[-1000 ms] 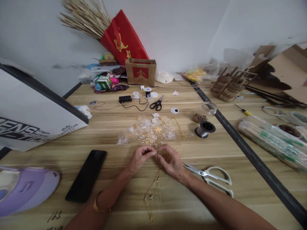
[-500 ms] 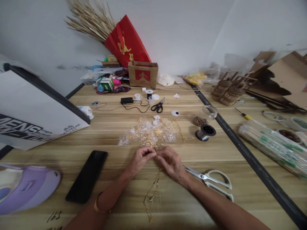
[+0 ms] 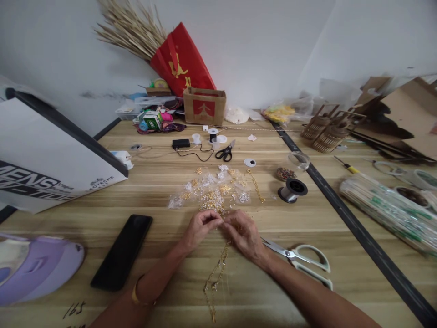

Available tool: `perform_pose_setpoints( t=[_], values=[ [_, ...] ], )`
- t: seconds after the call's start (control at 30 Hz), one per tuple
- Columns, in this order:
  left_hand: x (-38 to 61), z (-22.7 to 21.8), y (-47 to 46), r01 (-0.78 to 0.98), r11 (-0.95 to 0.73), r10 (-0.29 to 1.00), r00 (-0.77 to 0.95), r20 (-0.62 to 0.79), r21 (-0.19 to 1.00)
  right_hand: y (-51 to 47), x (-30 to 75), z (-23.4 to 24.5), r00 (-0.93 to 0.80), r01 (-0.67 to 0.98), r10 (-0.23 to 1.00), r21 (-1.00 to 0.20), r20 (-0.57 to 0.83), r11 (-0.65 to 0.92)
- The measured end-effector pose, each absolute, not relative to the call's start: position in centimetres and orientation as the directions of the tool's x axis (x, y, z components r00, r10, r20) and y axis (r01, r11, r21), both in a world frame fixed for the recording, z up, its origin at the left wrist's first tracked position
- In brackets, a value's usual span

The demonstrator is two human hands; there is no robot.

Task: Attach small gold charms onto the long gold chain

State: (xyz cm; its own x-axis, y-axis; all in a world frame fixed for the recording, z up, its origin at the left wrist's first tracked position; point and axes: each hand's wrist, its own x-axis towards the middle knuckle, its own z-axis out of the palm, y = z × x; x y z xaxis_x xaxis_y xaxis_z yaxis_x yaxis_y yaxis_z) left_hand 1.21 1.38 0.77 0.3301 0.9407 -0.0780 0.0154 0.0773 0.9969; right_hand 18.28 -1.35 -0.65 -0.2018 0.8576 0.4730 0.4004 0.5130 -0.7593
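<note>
My left hand [image 3: 204, 230] and my right hand [image 3: 244, 234] meet over the table, fingertips pinched together almost touching. What sits between the left fingertips is too small to make out. A gold beaded chain [image 3: 214, 286] trails down the tabletop in a loop, and its upper end runs in under the closed fingers of my right hand. Just beyond the fingers lies a pile of small gold and silver jewellery findings [image 3: 211, 198], partly in clear plastic bags. White-handled scissors [image 3: 309, 259] lie beside my right wrist, partly behind the forearm.
A black phone [image 3: 123, 253] lies left of my left arm, near a purple and white object [image 3: 44, 269]. On the right are a wire spool [image 3: 292, 190], a jar of beads [image 3: 287, 172] and wrapped sticks [image 3: 385, 207]. Black scissors [image 3: 225, 151] and another gold chain [image 3: 256, 186] lie farther back.
Both hands hold nearly the same pinched pose at the same spot. The view has shifted very slightly; nothing has clearly been picked up or let go.
</note>
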Motion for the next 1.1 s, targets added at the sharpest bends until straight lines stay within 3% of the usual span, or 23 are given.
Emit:
perform_pose_setpoints(
  t=[0.63, 1.1],
  values=[
    [1.11, 0.42, 1.44, 0.012, 0.058, 0.940, 0.335, -0.059, 0.998, -1.40, 18.11, -0.11, -0.183, 0.396, 0.888, -0.795, 0.423, 0.460],
    [1.10, 0.34, 1.39, 0.063, 0.007, 0.949, 0.315, -0.026, 0.998, -0.60, 18.93, -0.37, -0.305, 0.448, 0.850, -0.723, 0.429, 0.526]
  ],
)
